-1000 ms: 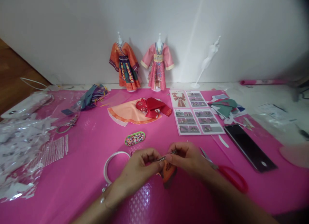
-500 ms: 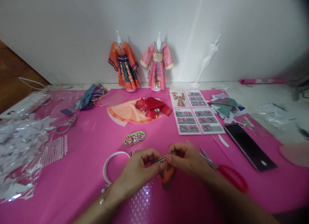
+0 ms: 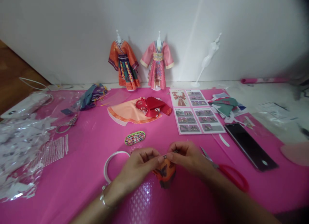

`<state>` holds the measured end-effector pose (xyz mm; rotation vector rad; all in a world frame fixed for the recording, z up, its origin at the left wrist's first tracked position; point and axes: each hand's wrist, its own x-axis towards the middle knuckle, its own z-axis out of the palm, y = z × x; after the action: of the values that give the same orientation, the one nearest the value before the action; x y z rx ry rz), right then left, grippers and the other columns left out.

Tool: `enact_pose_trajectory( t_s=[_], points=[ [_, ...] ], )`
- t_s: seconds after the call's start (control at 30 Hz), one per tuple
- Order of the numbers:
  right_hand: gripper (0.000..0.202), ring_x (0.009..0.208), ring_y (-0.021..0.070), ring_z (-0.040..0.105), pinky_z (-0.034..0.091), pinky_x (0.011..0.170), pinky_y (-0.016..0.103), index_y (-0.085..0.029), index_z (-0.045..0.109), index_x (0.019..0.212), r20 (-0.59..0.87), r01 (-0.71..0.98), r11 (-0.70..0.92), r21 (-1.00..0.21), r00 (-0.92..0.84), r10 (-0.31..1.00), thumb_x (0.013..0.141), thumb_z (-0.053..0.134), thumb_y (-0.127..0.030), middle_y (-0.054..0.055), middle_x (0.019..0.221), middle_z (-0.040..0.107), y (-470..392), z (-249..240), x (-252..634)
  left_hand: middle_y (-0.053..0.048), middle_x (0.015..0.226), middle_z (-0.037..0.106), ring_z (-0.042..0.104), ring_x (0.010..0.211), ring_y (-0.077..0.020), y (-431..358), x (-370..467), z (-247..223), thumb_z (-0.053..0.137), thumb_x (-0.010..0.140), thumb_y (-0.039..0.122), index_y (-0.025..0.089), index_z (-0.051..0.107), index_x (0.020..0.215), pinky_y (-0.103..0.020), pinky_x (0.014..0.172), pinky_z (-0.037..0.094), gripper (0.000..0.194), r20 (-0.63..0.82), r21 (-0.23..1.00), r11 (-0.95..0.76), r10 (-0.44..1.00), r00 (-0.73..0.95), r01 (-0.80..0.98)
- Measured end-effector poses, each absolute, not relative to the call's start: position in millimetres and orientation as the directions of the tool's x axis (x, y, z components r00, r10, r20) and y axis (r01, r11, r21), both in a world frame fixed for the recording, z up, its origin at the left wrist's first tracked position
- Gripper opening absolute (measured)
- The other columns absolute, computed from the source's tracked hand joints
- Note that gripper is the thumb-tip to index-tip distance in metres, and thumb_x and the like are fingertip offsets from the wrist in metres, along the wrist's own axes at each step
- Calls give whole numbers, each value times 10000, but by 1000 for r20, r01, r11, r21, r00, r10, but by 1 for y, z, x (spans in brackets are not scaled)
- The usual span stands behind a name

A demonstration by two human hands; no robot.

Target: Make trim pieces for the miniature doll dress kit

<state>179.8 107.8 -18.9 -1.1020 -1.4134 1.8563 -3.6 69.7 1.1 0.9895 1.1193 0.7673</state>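
Observation:
Between my hands hangs a small piece of orange doll clothing with dark patterning and a dark lower edge. My left hand pinches its top edge, thumb against fingers. Close beside it, my right hand pinches the same edge from the right. A bit of light trim shows at the gap between the two thumbs; most of it is hidden by fingers. Left of my left hand lies a white roll of tape. Scissors with red handles rest partly behind my right forearm.
Ahead lie a bead tray, peach and red doll clothes and an instruction sheet. A phone is at right. Two dressed mannequins and a bare one stand behind. Plastic bags cover the left side.
My thumbs have come closer together, covering most of the studded trim. The orange cloth has turned and spread, so more of its dark pattern faces me.

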Motion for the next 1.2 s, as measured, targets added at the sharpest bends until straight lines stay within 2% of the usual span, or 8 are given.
enact_pose_trajectory(
  t_s=[0.23,0.4,0.57,0.67,0.77,0.93,1.03,1.2],
  points=[
    [264,501,84,442,346,502,221,-166,585,598,-253,-11,-285,-958,-425,869,632,744,-374,-37,538,528,118,-15,182,-2,625,644,546,590,-115,72,-6,1,743,687,482,145,652,682,-244,601,416,350,-375,918,396,889,263,-28],
    [227,509,86,442,344,516,228,-162,596,604,-216,-71,-265,-962,-401,890,652,724,-343,-35,542,529,123,-21,187,8,625,651,556,592,-121,72,-7,2,760,678,478,162,654,672,-254,624,437,334,-375,916,398,891,254,-43],
    [224,492,79,426,322,496,219,-156,596,604,-203,-139,-273,-952,-381,902,660,728,-328,-41,529,520,124,-23,191,7,635,654,567,607,-120,73,-11,1,727,730,437,159,665,681,-257,647,445,289,-357,922,383,895,268,-51],
    [232,476,75,443,336,484,212,-153,607,598,-203,-116,-269,-956,-403,893,644,742,-336,-36,524,541,124,-20,191,-24,798,710,632,740,-163,73,-10,3,718,742,368,171,691,842,-291,728,472,223,-324,927,367,885,334,-73],
    [254,441,76,452,336,452,208,-154,626,619,-248,-31,-292,-956,-447,859,644,757,-371,-31,508,557,120,-19,188,-44,938,722,661,869,-201,72,-6,2,730,719,327,185,669,999,-317,784,484,319,-288,915,368,881,375,-163],
    [302,556,98,542,390,531,216,-148,670,707,-318,49,-350,-935,-547,774,645,791,-418,2,630,644,113,-17,184,-4,683,678,612,652,-144,73,-2,-4,765,680,358,166,623,728,-281,669,473,243,-322,929,358,908,269,-97],
    [324,572,86,528,394,564,214,-148,661,698,-320,21,-372,-928,-557,766,650,779,-446,-10,638,631,114,-14,184,11,640,649,576,607,-126,74,-3,-3,744,686,359,169,609,689,-268,637,456,234,-347,931,363,914,212,-40],
    [304,542,82,495,371,531,212,-154,631,671,-346,61,-371,-926,-523,779,598,800,-396,-28,596,592,116,-12,184,36,578,607,524,546,-94,75,-4,2,732,640,325,161,596,649,-234,583,428,214,-361,925,377,910,207,-43]
  ],
)
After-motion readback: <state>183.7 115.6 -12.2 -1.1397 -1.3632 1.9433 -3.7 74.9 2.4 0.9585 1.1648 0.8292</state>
